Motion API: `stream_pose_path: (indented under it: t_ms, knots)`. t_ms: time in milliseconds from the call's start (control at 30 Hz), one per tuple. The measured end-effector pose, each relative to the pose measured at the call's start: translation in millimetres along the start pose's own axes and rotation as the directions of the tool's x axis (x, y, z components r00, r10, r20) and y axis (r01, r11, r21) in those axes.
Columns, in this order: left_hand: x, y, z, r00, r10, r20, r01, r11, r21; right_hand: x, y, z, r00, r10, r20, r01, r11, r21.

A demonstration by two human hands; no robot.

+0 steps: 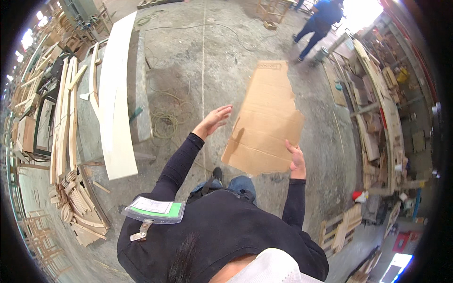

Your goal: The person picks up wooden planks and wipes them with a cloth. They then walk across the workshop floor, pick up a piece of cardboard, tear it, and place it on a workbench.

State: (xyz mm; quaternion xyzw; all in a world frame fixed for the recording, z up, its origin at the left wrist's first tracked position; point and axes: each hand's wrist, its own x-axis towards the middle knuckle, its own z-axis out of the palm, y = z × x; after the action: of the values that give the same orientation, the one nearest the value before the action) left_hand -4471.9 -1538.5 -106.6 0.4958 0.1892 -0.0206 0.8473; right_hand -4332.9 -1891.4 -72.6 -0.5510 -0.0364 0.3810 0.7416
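A large flat piece of brown cardboard (pixel 264 118) with a torn right edge is held up in front of me. My right hand (pixel 296 159) grips its lower right edge, the thumb lying on the near face and the other fingers hidden behind. To the left of the sheet, my left hand (pixel 215 121) is raised with its fingers stretched out and holds nothing. A gap shows between those fingers and the cardboard, and a dark shadow falls on the sheet's left side.
On the left, a long pale board (pixel 118 104) lies on a workbench (pixel 141 89), near curved wood strips (pixel 66 118) and a pile of offcuts (pixel 78 203). Cables (pixel 165 122) coil on the floor. Wooden shelving (pixel 377 108) lines the right. A person in blue (pixel 321 23) stands far off.
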Motion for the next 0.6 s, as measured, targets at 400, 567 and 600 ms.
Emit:
stream_pose_path:
  t_ms: [400, 567, 600]
  knots:
    - [246.7, 66.2, -132.1, 0.960, -0.240, -0.141, 0.219, 0.964, -0.152, 324.4, -75.6, -4.1, 0.991, -0.110, 0.073, 0.066, 0.889, 0.454]
    - [335.0, 161.5, -203.4, 0.823, 0.072, -0.564, -0.185, 0.972, -0.146, 496.9, -128.2, 42.6, 0.993, 0.007, 0.119, -0.034, 0.973, 0.230]
    - [345.6, 184.2, -229.4, 0.710, 0.203, -0.674, -0.220, 0.974, 0.061, 534.6, -136.3, 46.0, 0.992, 0.050, 0.119, -0.067, 0.987, 0.147]
